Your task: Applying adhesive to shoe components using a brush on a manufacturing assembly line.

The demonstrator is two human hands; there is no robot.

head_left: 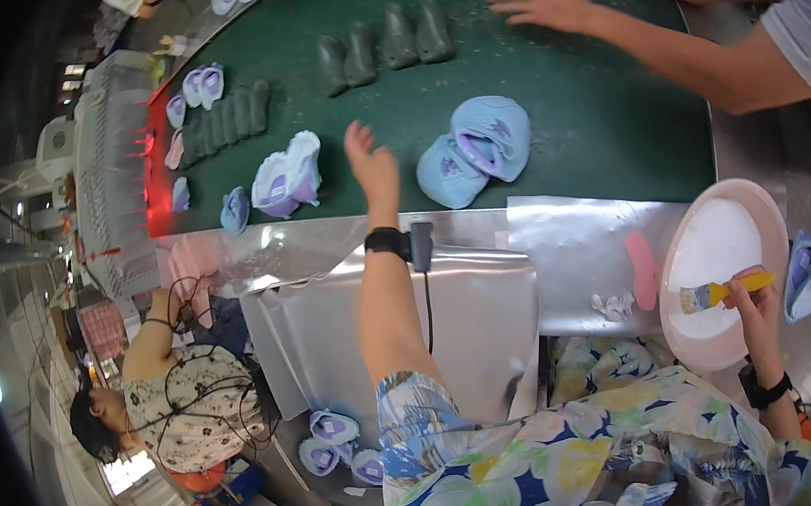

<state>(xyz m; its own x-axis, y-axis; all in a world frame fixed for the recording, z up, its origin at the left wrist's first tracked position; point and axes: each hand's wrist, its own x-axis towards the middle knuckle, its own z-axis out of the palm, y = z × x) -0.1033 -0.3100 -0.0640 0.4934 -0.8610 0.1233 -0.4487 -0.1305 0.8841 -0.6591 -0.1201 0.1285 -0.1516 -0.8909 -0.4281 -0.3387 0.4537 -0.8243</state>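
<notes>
My left hand is stretched over the green conveyor belt, holding nothing, its fingers apart and somewhat blurred. On its left stands a pair of white and purple shoe uppers. To its right lies a pair of light-blue shoe uppers with purple linings. My right hand is closed round the yellow handle of a paintbrush. The bristles hang over a pale pink basin of white liquid at the right.
Dark shoe lasts stand in groups on the belt. Across it reaches a co-worker's hand. A pink sole-shaped piece and crumpled paper lie beside the basin. Another person sits at left, near a machine.
</notes>
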